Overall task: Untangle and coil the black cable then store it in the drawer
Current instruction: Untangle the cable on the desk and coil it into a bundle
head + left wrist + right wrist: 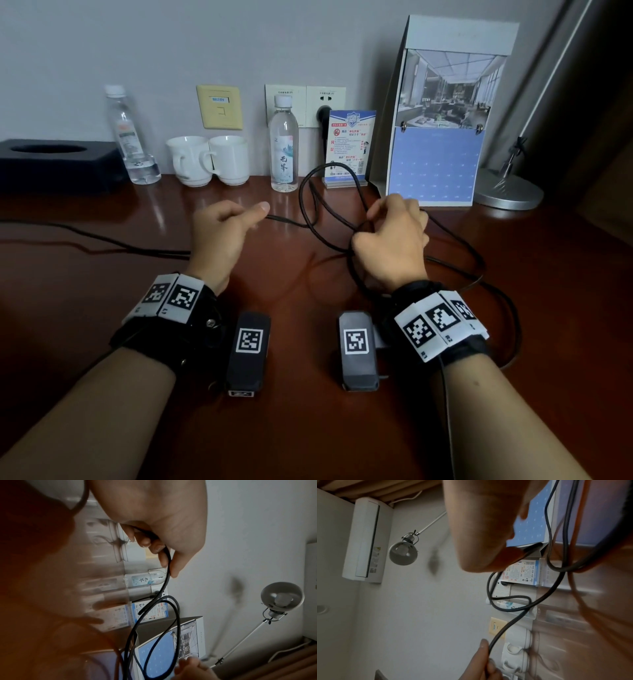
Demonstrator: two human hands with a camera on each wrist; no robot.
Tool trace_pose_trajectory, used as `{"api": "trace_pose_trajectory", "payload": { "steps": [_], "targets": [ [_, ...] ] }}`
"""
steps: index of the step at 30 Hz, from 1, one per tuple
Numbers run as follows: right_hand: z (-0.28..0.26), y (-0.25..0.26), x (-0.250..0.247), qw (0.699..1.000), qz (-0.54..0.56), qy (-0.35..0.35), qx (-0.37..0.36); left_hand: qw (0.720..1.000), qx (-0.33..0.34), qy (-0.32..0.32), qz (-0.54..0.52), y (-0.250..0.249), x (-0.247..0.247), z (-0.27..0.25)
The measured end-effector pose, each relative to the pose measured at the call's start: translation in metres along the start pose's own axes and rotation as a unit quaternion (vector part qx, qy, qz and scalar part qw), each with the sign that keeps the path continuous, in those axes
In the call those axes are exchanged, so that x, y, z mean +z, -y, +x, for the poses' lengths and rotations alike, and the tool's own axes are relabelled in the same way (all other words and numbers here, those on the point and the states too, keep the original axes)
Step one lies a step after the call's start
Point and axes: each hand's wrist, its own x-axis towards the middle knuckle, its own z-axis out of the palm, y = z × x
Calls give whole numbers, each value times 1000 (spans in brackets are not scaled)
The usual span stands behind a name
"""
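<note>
Cable point(310, 205), black: lies in loose loops on the brown counter point(308, 428), between and around both hands. One strand runs left across the counter past the left forearm; several loops spread right of and behind the right wrist; one loop arches up in front of the card point(351, 147).

Left hand point(222, 236): grip closed on the cable, fingers curled, thumb stretched along the strand. The left wrist view shows the strand pinched between thumb and fingertips point(161, 550), leaving the hand toward the loops.

Right hand point(394, 240): grip closed on the cable, fingers curled round a gathered bunch of loops where strands cross. In the right wrist view the strands pass under the palm and hang out in loops.

Drawer: not in view.

Back row by the wall, left to right:
- black box point(58, 164) with a round opening on top
- bottle point(128, 137), clear, white cap
- two white cups point(209, 159), touching
- second bottle point(283, 144), labelled, before the wall sockets point(305, 106)
- card in a clear stand
- calendar point(435, 137), upright, blue grid below a photo
- lamp point(507, 188), round metal base at far right

Both wrists: black straps with black-and-white marker tags.
</note>
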Motion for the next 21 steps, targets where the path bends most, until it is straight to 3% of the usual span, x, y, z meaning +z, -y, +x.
{"api": "trace_pose_trajectory", "payload": {
  "steps": [3, 6, 9, 11, 17, 21],
  "targets": [
    [-3, 4, 1, 987, 90, -10, -130, 999, 19, 41, 25, 3, 2, -2],
    [-7, 7, 7, 968, 141, 88, -190, 996, 27, 74, 31, 4, 4, -3],
    [-14, 13, 17, 939, 180, 249, -153, 992, 34, 114, 30, 1, 5, -7],
    [-14, 11, 24, 934, 144, 287, -157, 992, 29, 117, 21, 0, 3, -7],
    [-6, -1, 25, 950, 14, 303, -75, 994, -40, 65, -79, -10, -3, -3],
    [-3, -6, 16, 965, -106, 235, -39, 993, -51, 36, -95, -10, -4, 0]
  ]
}}
